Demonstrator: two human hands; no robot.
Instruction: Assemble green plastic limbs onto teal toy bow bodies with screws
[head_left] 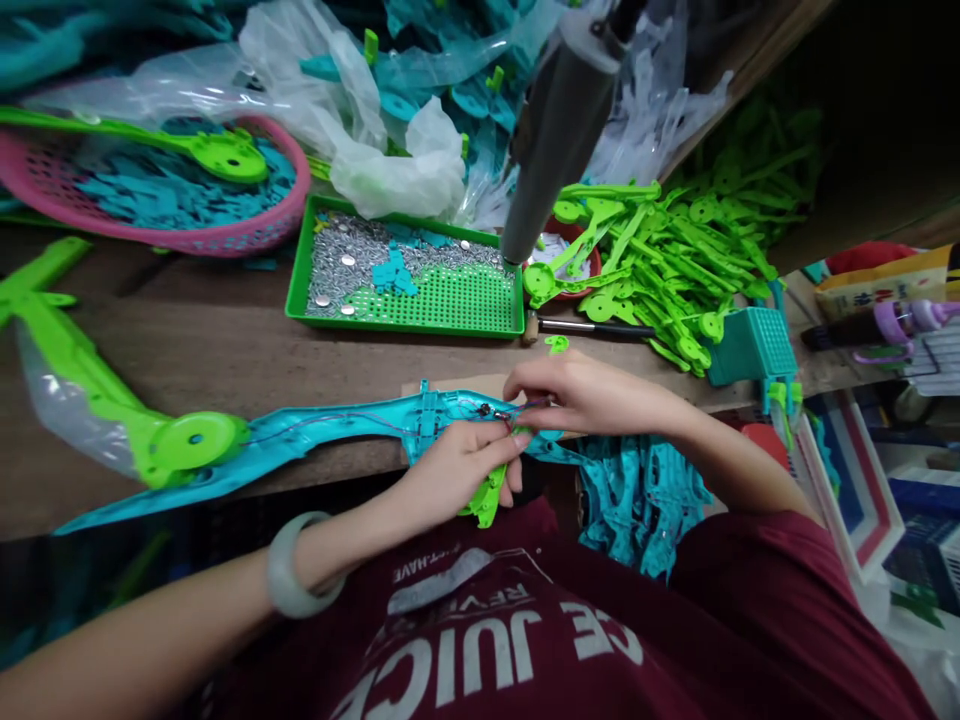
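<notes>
The long blue shell (360,418) lies open at the near edge of the wooden table (345,362), its right end under both hands. Thin wires (534,403) run along it. The right hand (581,392) brings thumb and fingers together, seemingly pinching the wires; the left hand (474,462) is closed around a small green piece (489,497) at the shell's near side. I take the step in hand to be settling the wiring. The next move, as I judge it, calls for a steady left hold and a fine touch, keeping wires away from any edge that could trap them.

At the shell's left end sits a green disc-ended part (169,440). Beyond, a green tray (450,302) holds screws, a grey power driver (559,120) hangs over its right end, and green parts (645,262) are heaped to the right.
</notes>
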